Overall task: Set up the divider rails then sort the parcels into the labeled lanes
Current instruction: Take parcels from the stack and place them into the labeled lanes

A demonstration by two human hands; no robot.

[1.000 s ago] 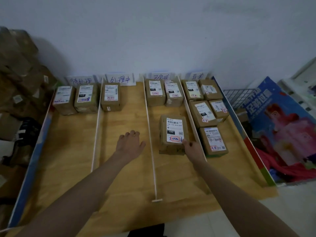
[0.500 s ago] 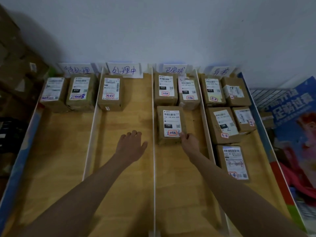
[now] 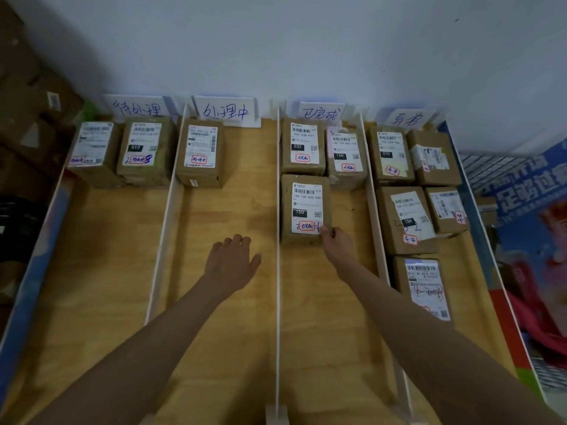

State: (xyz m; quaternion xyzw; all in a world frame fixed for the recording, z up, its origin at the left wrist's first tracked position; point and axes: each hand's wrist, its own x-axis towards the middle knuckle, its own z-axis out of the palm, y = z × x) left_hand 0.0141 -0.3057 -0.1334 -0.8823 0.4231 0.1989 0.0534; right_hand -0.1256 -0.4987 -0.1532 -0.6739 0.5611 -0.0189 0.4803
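Our right hand is gripping the near right corner of the 150 parcel, thumb lying on its label, fingers wrapping the side. That parcel is sitting in the third lane from the left, tight against the middle divider rail and touching the near end of the 032 parcel beyond it. Our left hand is lying flat, palm down, on the wooden board in the second lane, fingers loosely spread, holding nothing, just left of the middle rail.

Three white rails are standing upright and running near to far: the left rail, the middle one, and the right rail. They are splitting the board into four lanes. Handwritten paper signs are leaning against the far wall, one per lane: first sign, second sign, third sign, fourth sign.

Lane one is holding two parcels at the far end, side by side: a blurred-label one and the 010 parcel. Lane two is holding a single parcel at the far left, against the left rail. Lane three is also holding the 15H parcel, right of the 032. Lane four is holding five: the 070 parcel and its neighbour farthest, two more behind them, and one nearest, partly hidden by our right forearm.

A blue printed panel is standing right of the board.
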